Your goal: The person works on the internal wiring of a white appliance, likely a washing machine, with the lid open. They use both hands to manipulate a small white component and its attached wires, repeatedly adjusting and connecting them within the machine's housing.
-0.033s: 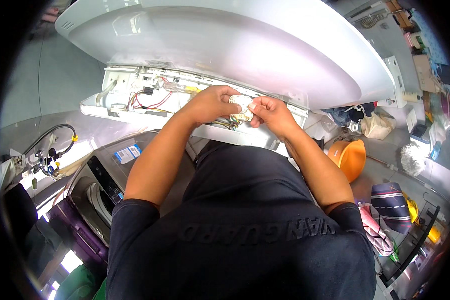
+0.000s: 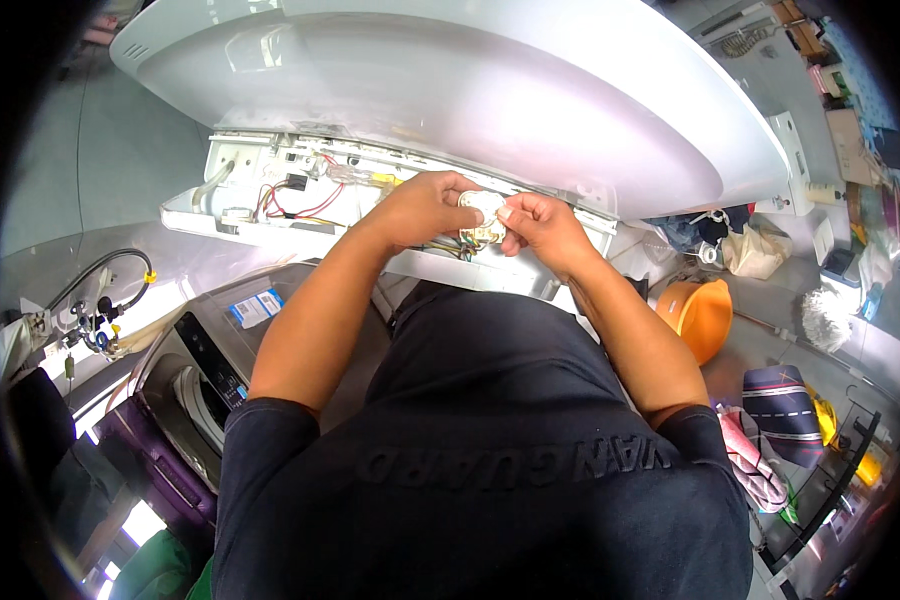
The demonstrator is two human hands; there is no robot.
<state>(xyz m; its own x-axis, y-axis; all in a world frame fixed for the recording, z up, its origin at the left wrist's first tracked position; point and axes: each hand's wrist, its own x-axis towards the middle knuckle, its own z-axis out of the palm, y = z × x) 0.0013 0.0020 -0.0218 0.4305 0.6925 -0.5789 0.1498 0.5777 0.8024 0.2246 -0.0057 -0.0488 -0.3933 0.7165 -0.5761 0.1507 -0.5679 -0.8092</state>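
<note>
Between my two hands is a small off-white part (image 2: 486, 204) with thin coloured wires (image 2: 472, 246) at its lower edge; its exact kind is not clear. My left hand (image 2: 420, 212) grips its left side, thumb on its face. From the other side, my right hand (image 2: 548, 234) pinches the right edge between thumb and fingers. Both hands are over a long, opened white appliance housing (image 2: 188, 212). Red and dark wires (image 2: 315, 208) lie in its left part, alongside a yellow piece (image 2: 383, 178). Behind it rises a large glossy white curved panel (image 2: 450, 90).
At left stands a grey front-loading washing machine (image 2: 255, 345), with a purple suitcase (image 2: 160, 460) near it and a black hose (image 2: 105, 262) beyond. On the right are an orange basin (image 2: 705, 320), a cream bag (image 2: 755, 252), a white fluffy duster (image 2: 826, 318) and a dark rack (image 2: 830, 500).
</note>
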